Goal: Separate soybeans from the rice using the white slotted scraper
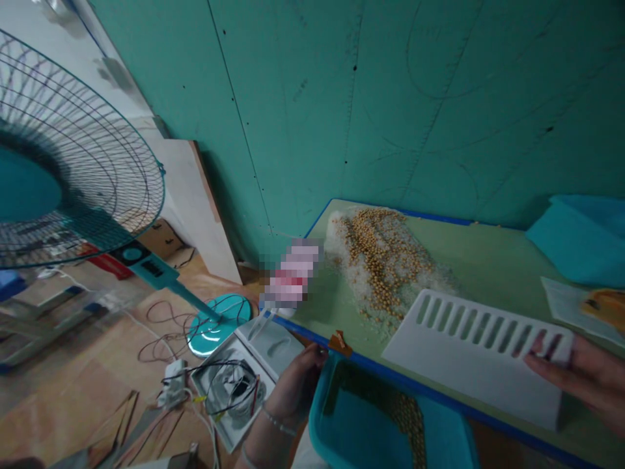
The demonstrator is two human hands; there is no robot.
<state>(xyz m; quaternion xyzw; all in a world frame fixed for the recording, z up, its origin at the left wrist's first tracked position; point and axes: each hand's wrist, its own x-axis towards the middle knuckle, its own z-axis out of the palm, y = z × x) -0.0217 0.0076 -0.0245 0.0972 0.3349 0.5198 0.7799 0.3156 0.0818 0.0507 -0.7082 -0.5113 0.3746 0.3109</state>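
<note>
My right hand (583,372) grips the right end of a white slotted plastic board (469,365), with fingers at its slots. The board's left end stands beside a spread pile of soybeans (378,257) mixed with small pale grains that look like rice. Below the table edge, my left hand (300,381) is closed at the corner rim of a turquoise plastic bin (319,417); its fingertips are partly hidden. Inside the bin lie more soybeans (413,417). The bin sits just under the blue edge of the pale green tabletop (469,257).
A turquoise standing fan (146,264) is at the left. Near my left arm is an open white box (234,384) with cables. A turquoise container (581,238) lies at the table's right, and a brown clip (340,343) sits on its front edge. A green wall rises behind.
</note>
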